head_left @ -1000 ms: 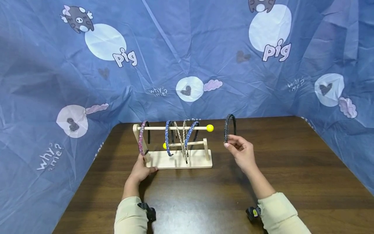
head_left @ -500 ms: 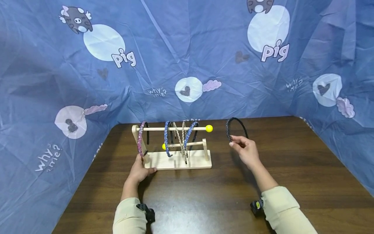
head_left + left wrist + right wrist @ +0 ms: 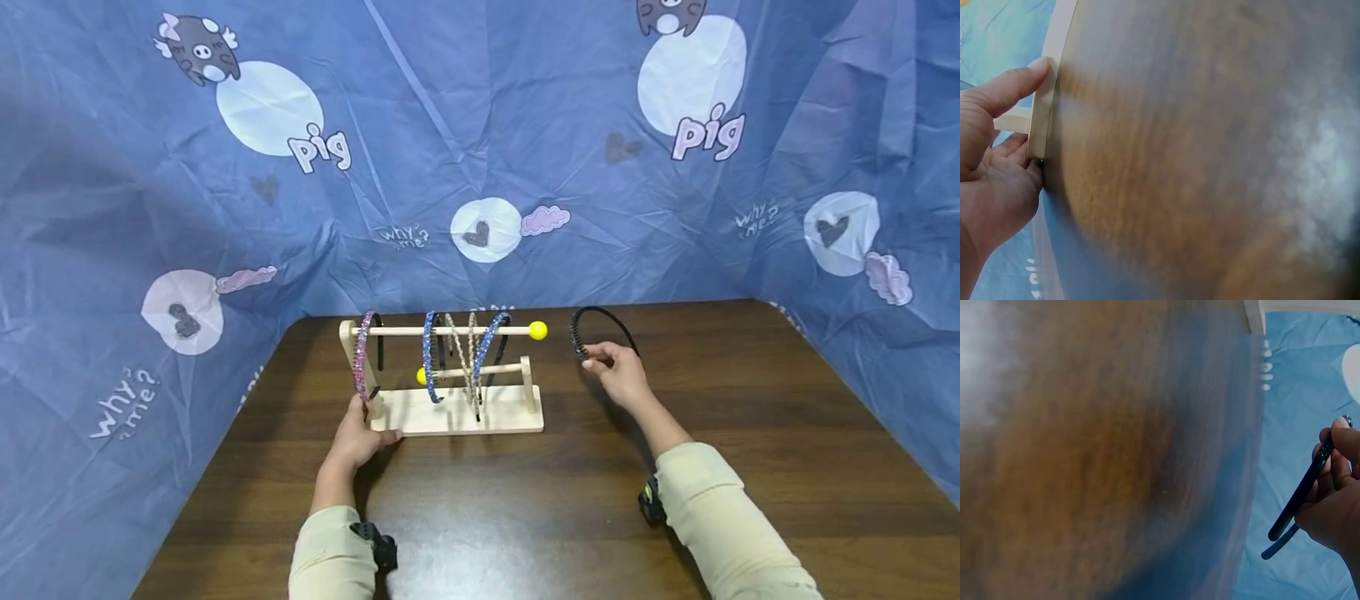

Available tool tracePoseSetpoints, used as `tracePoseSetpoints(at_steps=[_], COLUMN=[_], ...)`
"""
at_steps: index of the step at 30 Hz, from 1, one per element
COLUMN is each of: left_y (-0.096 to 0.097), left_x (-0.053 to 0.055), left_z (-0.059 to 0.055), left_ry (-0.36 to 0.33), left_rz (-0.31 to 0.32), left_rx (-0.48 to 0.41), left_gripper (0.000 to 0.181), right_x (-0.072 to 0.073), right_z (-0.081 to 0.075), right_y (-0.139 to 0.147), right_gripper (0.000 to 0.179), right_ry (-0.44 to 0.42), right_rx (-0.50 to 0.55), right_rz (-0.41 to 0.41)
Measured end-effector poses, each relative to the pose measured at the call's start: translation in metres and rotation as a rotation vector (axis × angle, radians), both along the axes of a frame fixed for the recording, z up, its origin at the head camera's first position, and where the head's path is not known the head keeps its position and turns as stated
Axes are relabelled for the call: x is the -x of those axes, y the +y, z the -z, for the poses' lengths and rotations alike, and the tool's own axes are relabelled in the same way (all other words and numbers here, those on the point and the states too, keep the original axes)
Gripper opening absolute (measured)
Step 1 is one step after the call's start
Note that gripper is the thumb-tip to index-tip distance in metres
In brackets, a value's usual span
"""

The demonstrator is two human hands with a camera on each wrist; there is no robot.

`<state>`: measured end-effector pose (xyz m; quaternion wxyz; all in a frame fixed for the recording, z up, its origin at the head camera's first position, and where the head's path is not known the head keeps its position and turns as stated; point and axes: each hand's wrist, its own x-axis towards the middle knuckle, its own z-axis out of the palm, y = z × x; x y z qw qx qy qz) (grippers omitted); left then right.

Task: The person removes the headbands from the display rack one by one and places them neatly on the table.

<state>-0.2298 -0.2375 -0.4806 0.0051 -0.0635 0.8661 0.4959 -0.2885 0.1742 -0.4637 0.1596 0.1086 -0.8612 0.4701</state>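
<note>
My right hand pinches a black toothed headband near one end, between thumb and fingers. The band arches above the table, right of a wooden headband stand. In the right wrist view its two dark ends point down past the palm. My left hand grips the left end of the stand's base, thumb on the front edge, as the left wrist view also shows. Over the stand's upper bar hang a pink sparkly headband, two blue ones and beige braided ones.
A yellow ball caps the upper bar's right end; another yellow ball caps the lower bar's left end. The stand rests on a dark wooden table. Behind the table hangs a blue cloth with pig prints.
The right hand has shifted right, then back left, turning the black headband so its arch shows wider. The left hand stays on the stand.
</note>
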Motion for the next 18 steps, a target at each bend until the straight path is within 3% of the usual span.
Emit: tracePoseSetpoints(at_steps=[9, 18], left_y=[0.001, 0.002], left_x=[-0.001, 0.0], left_z=[0.002, 0.001], left_ry=[-0.009, -0.002], left_rz=[0.009, 0.009], left_rx=[-0.015, -0.016], left_gripper=[0.083, 0.084], right_x=[0.019, 0.029], right_z=[0.01, 0.019], right_y=[0.001, -0.008], right_gripper=[0.016, 0.014], right_ry=[-0.061, -0.088], right_rx=[-0.033, -0.033], right_rz=[-0.03, 0.013])
